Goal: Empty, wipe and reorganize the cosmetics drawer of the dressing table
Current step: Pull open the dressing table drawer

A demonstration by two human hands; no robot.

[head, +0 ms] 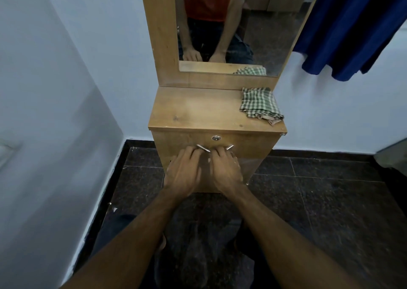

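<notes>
A narrow wooden dressing table (198,110) stands against the wall, with its drawer front (246,143) flush and closed. A round lock (216,138) sits above a silver bar handle (203,148). My left hand (184,174) and my right hand (225,169) are side by side, fingers curled over that handle. A folded green-and-white checked cloth (259,104) lies on the tabletop's back right corner. The drawer's contents are hidden.
A tall mirror (264,35) rises behind the tabletop and reflects a person's arms and torso. Blue fabric (352,28) hangs at the upper right. Pale walls close in on the left. The floor (330,196) is dark speckled tile.
</notes>
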